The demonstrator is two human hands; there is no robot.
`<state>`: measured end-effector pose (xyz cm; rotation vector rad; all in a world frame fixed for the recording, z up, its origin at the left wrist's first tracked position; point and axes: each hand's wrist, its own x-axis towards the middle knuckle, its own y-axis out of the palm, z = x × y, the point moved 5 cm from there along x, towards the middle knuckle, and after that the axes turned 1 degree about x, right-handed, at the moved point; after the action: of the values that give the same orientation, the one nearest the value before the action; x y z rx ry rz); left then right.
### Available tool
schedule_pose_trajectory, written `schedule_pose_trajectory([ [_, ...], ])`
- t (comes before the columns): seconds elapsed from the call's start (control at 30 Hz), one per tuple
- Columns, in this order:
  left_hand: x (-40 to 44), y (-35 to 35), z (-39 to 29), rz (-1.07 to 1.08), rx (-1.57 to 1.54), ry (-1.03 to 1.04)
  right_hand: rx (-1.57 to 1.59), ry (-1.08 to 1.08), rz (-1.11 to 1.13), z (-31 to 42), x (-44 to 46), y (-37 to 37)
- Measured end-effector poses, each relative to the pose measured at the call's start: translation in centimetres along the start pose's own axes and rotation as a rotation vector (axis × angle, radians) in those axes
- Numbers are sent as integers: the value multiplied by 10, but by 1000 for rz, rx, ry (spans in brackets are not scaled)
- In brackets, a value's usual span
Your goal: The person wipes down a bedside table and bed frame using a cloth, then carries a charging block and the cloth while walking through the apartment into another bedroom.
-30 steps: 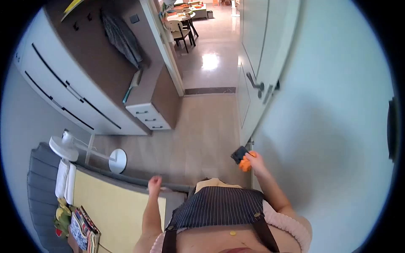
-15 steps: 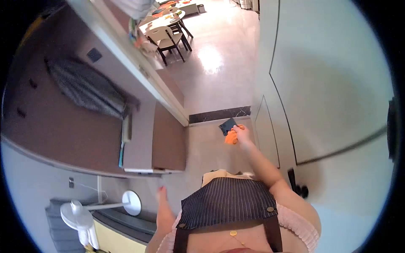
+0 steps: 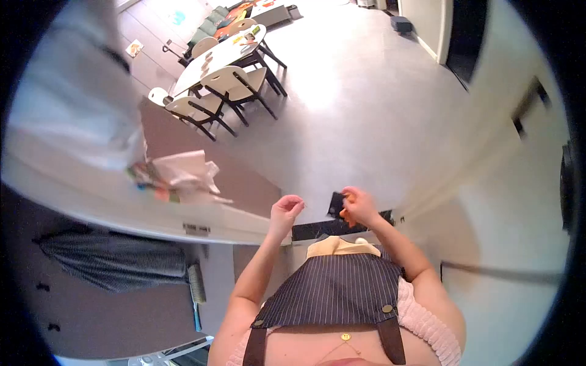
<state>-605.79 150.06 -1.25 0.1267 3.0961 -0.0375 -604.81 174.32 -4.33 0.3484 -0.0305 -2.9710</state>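
My right hand is closed on a crumpled orange cloth, along with a dark, flat, squarish piece that sticks out to its left. I cannot tell what kind of thing the dark piece is. My left hand is raised in front of me to the left, its fingers curled in and the tips close together. Whatever may be between those fingertips is too small to name. Both hands are over the dark threshold strip of a doorway.
A white table with white chairs stands ahead on the left. Hanging bags and a blurred pale cloth are close at left. A striped garment hangs lower left. A door is at right.
I have moved forward into the doorway, and the dining area fills more of the view. My left hand has come up into view. The right hand still holds the orange cloth and dark piece.
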Motion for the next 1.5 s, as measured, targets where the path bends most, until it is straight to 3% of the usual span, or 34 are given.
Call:
schedule_pose_trajectory([
  [0.13, 119, -18, -25, -90, 27, -16, -142, 2, 381, 67, 126, 43],
  [0.23, 236, -24, -41, -97, -32, 0, -208, -194, 456, 91, 251, 52],
  [0.33, 371, -37, -48, -119, -8, 79, -72, -47, 481, 119, 379, 39],
  [0.43, 510, -31, -65, -85, -47, 121, -141, -151, 379, 167, 498, 1],
  [0.47, 556, -24, -71, -17, -68, 89, -307, -472, 276, 181, 539, -16],
  [0.5, 583, -18, -81, 54, -84, 51, -321, -467, 274, 203, 555, -26],
  [0.57, 660, -5, -85, 103, -4, 46, -135, -15, 196, 220, 611, -60],
  [0.6, 700, 6, -90, 150, 41, 84, -252, -291, 139, 227, 645, -77],
  [0.63, 736, 16, -93, 195, 89, 123, -253, -286, 145, 228, 676, -89],
  [0.7, 819, 31, -98, 208, 101, 105, -244, -626, -5, 258, 743, -116],
  [0.73, 851, 40, -99, 253, 105, 102, -105, -422, 7, 258, 769, -125],
  [0.8, 927, 44, -90, 354, 135, 37, -92, -356, 15, 271, 839, -145],
  [0.9, 1040, 22, -81, 181, 21, 117, -148, -308, 18, 284, 954, -177],
  [0.97, 1106, -11, -56, 23, 44, 95, -130, -233, 39, 268, 1032, -201],
  [1.1, 1206, -120, 14, -424, 49, -53, -265, -279, 102, 306, 1160, -213],
  [1.17, 1246, -166, 11, -592, 470, -64, -304, -292, 154, 332, 1221, -213],
  [1.2, 1261, -191, 14, -577, 676, 20, -309, -300, 172, 338, 1242, -206],
  [1.37, 1432, -329, 45, -422, 1371, -60, -193, -132, 141, 350, 1393, -209],
  [1.4, 1471, -355, 43, -342, 1497, -122, -321, -277, 102, 359, 1420, -210],
  [1.43, 1502, -383, 38, -256, 1624, -185, -316, -275, 102, 359, 1442, -211],
  [1.5, 1561, -441, 49, -239, 1709, -147, -253, -101, 30, 359, 1487, -221],
])
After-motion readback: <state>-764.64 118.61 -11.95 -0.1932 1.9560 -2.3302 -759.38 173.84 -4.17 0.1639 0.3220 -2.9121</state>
